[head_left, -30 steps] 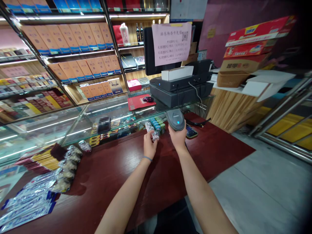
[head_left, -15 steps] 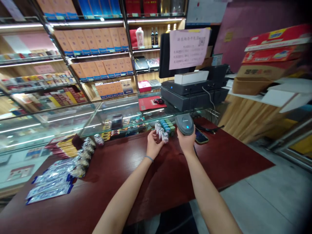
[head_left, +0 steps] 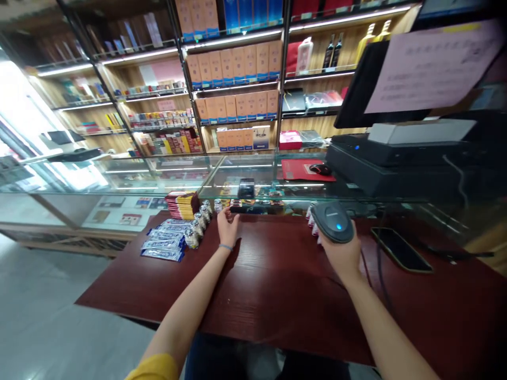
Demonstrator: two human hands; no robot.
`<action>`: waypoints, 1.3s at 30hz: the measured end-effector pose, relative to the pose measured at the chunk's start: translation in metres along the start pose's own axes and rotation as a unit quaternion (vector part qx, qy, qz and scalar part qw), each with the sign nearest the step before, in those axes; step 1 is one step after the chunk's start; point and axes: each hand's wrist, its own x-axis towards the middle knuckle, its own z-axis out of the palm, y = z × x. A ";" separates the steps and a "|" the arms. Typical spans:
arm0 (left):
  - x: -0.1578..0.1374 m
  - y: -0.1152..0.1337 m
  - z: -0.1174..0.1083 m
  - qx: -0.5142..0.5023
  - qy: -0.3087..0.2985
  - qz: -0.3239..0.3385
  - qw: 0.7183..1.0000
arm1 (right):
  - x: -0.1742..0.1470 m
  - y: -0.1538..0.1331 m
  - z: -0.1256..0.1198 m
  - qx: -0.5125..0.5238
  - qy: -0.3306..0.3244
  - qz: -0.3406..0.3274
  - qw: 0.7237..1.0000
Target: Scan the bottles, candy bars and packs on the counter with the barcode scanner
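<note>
My right hand is wrapped round a dark grey handheld barcode scanner with a blue light lit on top. Behind the scanner, small pale cylindrical packs are partly hidden. My left hand hovers at the back of the dark red table, fingers loosely curled with the thumb apart and nothing visible in them. Just beyond its fingertips stands a small silver-topped pack. To its left runs a row of similar packs, beside blue-and-silver sachets and a stack of red-and-yellow packets.
A phone and a cable lie to the right on the table. Behind the table is a glass display counter with a mouse on a red mat. A monitor and a till base stand at the right.
My left hand has moved left, from the small packs near the scanner to the row at the left. The scanner stays in my right hand. The view has turned left.
</note>
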 end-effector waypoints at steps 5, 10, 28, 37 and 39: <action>0.032 -0.026 -0.026 0.046 0.038 0.016 0.998 | -0.024 -0.009 0.021 -0.009 -0.065 -0.038 0.997; 0.051 -0.034 -0.022 0.073 0.026 0.040 0.996 | -0.049 -0.021 0.034 -0.002 -0.157 -0.054 0.986; 0.053 -0.059 -0.005 0.085 -0.014 0.035 0.996 | -0.055 -0.005 0.039 0.000 -0.220 -0.117 0.968; 0.041 -0.025 -0.006 -0.097 -0.042 -0.029 0.994 | -0.052 -0.018 0.031 -0.011 -0.205 -0.125 0.971; 0.033 -0.014 -0.001 -0.197 -0.053 -0.121 0.971 | -0.049 -0.016 0.030 -0.012 -0.201 -0.136 0.970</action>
